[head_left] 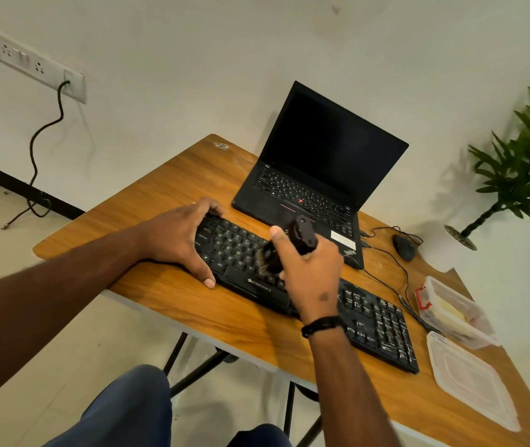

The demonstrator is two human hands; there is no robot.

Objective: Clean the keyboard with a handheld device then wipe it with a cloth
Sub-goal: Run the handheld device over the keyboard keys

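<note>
A black keyboard lies slantwise on the wooden table. My left hand grips the keyboard's left end, fingers curled over its far edge and thumb along the near edge. My right hand grips a black handheld device above the keyboard's middle. The brush tip of the device points down and touches the keys. A yellowish cloth seems to lie inside a clear container at the right.
An open black laptop stands behind the keyboard. A mouse and its cable lie to the right. A clear plastic container and its lid sit at the table's right edge. A potted plant stands beyond.
</note>
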